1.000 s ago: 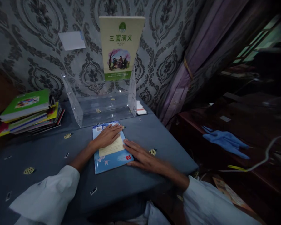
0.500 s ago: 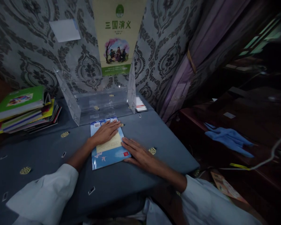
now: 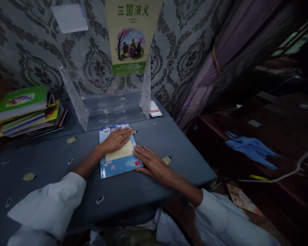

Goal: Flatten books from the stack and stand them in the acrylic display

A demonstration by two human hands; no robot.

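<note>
A blue book (image 3: pixel 110 169) with a pale yellow panel and a barcode lies closed on the dark blue tablecloth (image 3: pixel 84 191). Flat across its upper part rests my left hand (image 3: pixel 117 139), fingers stretched toward the right edge. My right hand (image 3: pixel 151 163) lies along the book's lower right edge, fingers extended and touching it. Neither hand grips the book. Parts of the cover are hidden under both hands.
Behind the book stands a clear acrylic rack (image 3: pixel 113 114), with a cream and green book (image 3: pixel 130 44) upright above it. A stack of books (image 3: pixel 23 109) sits at the left. On a dark red surface at the right lies a blue cloth (image 3: pixel 250 148), near a white cable (image 3: pixel 295 171).
The whole scene sits slightly higher in the picture as the camera tips down. Both hands keep nearly the same place on the book.
</note>
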